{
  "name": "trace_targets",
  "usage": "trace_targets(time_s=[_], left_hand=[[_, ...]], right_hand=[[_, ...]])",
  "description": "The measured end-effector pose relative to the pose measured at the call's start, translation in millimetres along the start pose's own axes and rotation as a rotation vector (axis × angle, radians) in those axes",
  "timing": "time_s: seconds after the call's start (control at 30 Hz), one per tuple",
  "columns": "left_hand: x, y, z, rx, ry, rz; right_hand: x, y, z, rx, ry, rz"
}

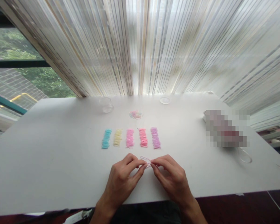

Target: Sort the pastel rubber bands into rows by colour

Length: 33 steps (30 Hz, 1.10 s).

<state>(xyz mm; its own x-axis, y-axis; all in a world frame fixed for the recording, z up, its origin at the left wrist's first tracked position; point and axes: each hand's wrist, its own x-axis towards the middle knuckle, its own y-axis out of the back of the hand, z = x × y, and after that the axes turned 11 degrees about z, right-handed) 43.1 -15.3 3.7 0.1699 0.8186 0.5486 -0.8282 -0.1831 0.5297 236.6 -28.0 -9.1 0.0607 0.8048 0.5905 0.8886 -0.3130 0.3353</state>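
My left hand (124, 174) and my right hand (172, 175) meet near the front of the white table, thumb and index finger of each pinched on small pale pink-lilac pins (144, 157). The pins' exact number is hard to make out. Just beyond my hands lie several upright rows of small pins, side by side: blue (106, 139), pale yellow (118, 137), pink (129, 138), coral (143, 137) and purple (155, 137). A loose pile of mixed pastel pins (135, 114) sits behind the rows.
A clear container (107, 105) stands at the back left of the table (49, 155), and a clear round lid (165, 100) lies at the back. On the right is a blurred-out object (224, 129) with a strap loop (246, 156). A striped curtain (140, 46) hangs behind.
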Motion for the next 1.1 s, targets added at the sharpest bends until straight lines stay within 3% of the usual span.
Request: trace_targets(time_s=[0.2, 0.3, 0.43, 0.67, 0.8, 1.0, 1.03, 1.1], left_hand=[[-6.8, 2.0, -4.3, 0.081, -0.003, 0.009], [-11.3, 1.7, -8.0, 0.112, -0.015, 0.041], [-15.1, -0.3, -10.7, 0.114, -0.034, 0.066], [-15.4, -0.5, -12.2, 0.109, -0.043, 0.050], [-15.5, 0.3, -12.1, 0.103, -0.044, 0.060], [-15.1, -3.3, -13.4, 0.182, -0.019, 0.091], [-15.3, -4.0, -13.8, 0.204, -0.022, 0.086], [-16.2, -5.0, -14.8, 0.235, -0.037, 0.070]], right_hand=[[27.9, 20.1, -3.7, -0.115, -0.126, 0.072], [52.7, 28.7, 8.5, -0.183, -0.099, -0.006], [70.8, 24.7, 30.0, -0.254, -0.118, -0.106], [70.6, 12.2, 46.2, -0.337, -0.065, -0.122], [68.6, 19.8, 32.3, -0.327, -0.039, -0.076], [53.5, 29.4, -5.9, -0.160, 0.157, 0.146], [50.4, 27.7, -7.3, -0.147, 0.138, 0.125], [43.8, 22.4, -4.9, -0.187, 0.065, -0.059]])
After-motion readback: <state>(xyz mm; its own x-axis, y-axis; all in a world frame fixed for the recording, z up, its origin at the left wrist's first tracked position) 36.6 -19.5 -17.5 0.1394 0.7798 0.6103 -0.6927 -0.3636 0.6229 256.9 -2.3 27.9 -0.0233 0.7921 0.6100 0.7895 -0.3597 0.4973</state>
